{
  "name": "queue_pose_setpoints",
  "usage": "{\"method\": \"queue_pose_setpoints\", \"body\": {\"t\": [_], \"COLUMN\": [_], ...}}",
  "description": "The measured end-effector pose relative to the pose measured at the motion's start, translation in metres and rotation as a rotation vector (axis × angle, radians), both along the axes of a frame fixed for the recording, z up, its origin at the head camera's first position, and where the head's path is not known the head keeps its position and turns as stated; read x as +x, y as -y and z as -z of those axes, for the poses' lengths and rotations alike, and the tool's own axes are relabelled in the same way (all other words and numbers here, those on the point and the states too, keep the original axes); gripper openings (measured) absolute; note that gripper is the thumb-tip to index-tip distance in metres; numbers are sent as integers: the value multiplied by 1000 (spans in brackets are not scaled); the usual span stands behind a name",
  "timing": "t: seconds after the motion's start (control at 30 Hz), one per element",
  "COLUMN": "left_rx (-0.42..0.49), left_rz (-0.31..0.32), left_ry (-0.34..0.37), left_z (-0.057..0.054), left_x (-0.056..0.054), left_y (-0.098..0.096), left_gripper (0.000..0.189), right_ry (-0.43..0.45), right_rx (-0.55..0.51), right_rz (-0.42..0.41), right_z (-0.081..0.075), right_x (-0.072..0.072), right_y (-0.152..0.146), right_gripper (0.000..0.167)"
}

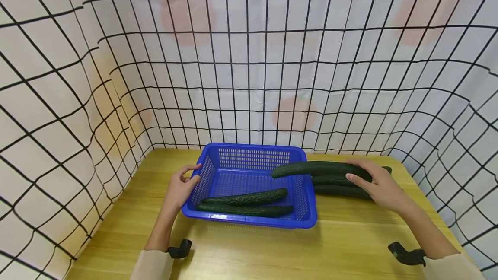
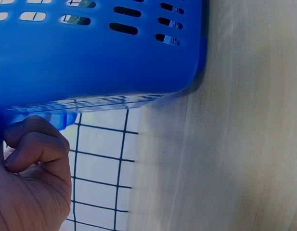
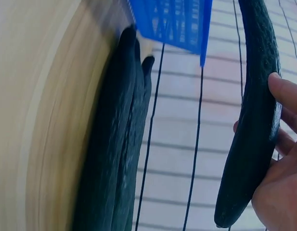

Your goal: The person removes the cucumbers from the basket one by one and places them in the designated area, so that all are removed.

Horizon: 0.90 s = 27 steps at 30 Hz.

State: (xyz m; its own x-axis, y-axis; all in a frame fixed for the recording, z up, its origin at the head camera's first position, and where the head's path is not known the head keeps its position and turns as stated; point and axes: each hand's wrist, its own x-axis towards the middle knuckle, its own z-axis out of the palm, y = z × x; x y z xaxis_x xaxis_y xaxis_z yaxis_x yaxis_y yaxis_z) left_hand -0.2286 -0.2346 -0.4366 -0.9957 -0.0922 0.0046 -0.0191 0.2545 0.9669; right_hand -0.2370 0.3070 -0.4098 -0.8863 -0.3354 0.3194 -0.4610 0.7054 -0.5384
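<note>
A blue plastic basket [image 1: 249,219] with slotted walls stands on the table, two dark green cucumbers [image 1: 250,197] lying along its near side. My left hand [image 1: 181,189] pinches the basket's left rim; the left wrist view shows its fingers [image 2: 40,144] curled there. In my right hand [image 1: 380,187] is another cucumber [image 3: 254,110], gripped between thumb and fingers. That cucumber is raised off the table, and its far end reaches over the basket's right rim. Below it, more cucumbers [image 1: 336,190] lie side by side on the table, partly hidden by the right hand.
The wooden table [image 1: 256,252] has a white cloth backdrop with a black grid [image 1: 256,77] at the back and both sides. Black wrist mounts [image 1: 180,249] are worn on both forearms.
</note>
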Motion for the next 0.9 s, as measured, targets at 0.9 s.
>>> {"method": "queue_pose_setpoints", "body": {"t": [0.9], "left_rx": [3], "left_rz": [-18], "left_ry": [-33], "left_z": [33], "left_x": [-17], "left_y": [10], "left_gripper": [42], "right_ry": [183], "right_rx": [35], "right_rz": [175], "right_z": [27], "right_x": [32], "right_y": [-106], "right_gripper": [54]}}
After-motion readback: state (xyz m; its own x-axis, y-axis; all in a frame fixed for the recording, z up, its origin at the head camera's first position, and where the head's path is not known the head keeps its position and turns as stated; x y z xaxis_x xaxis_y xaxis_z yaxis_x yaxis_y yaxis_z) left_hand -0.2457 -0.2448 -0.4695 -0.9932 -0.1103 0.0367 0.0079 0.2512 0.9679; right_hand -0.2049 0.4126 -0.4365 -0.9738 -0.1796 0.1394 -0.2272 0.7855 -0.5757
